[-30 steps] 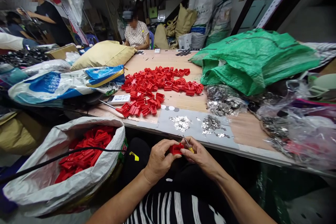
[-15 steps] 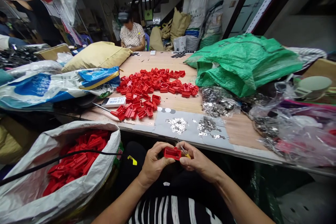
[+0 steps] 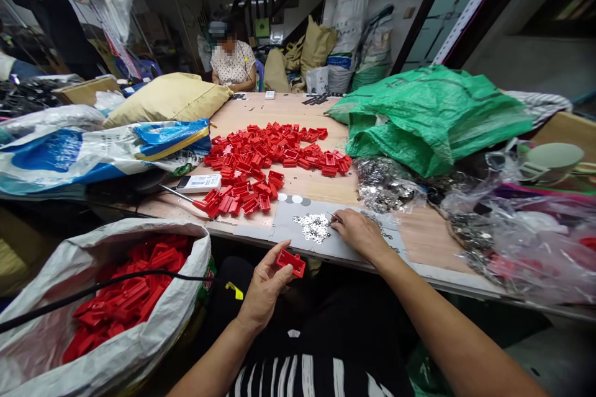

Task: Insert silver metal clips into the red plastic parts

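Observation:
My left hand (image 3: 266, 288) pinches a red plastic housing (image 3: 291, 263) between thumb and fingers, just in front of the table edge. The housing is tilted, its hollow side partly facing me. Over the grey mat (image 3: 285, 223), my right hand (image 3: 354, 231) is closed on a thin pointed metal tool (image 3: 332, 216); most of the tool is hidden by the fingers. Its tip is beside a pile of small shiny metal plates (image 3: 313, 227). A second, darker group of small metal parts is mostly covered by the right hand.
Many red housings (image 3: 261, 152) lie on the table. An open white sack (image 3: 186, 285) of red housings stands at left, a black cable (image 3: 139, 274) crossing it. Green sacking (image 3: 433, 115) and bagged metal parts (image 3: 386, 183) lie right. A person (image 3: 233, 65) sits across the table.
My right hand has moved from the housing up and forward to the metal parts on the mat, with the tool. My left hand keeps the housing, now tilted and slightly further left.

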### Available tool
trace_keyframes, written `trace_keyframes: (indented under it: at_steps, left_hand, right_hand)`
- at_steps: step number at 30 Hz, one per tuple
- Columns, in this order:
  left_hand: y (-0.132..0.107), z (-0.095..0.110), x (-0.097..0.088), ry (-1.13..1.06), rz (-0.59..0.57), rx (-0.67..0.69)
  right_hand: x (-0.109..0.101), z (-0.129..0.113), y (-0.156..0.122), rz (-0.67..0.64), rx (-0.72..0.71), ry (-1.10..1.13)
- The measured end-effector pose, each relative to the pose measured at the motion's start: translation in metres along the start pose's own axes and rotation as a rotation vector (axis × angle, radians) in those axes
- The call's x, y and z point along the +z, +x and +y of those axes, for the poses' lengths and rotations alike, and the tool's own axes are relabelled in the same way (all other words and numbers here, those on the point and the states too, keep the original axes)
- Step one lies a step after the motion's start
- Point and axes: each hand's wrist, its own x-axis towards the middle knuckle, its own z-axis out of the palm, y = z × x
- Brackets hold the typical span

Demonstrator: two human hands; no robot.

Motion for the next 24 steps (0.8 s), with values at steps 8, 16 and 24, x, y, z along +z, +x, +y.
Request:
trace_keyframes:
  at_steps: [8,16,24]
  left_hand:
    - [0.003,-0.001,-0.001,-0.035,0.024,-0.01]
    - [0.011,0.001,0.005,0.015,0.07,0.033]
    - [0.017,0.001,0.013,0.426,0.156,0.322]
  right_hand:
    - [-0.003,0.001,0.015,-0.071,0.023,0.067]
    - [-0.001,0.015,0.001,0.101,0.012,0.418]
    - [0.018,-0.041,-0.049,0.036,-0.111,1.023]
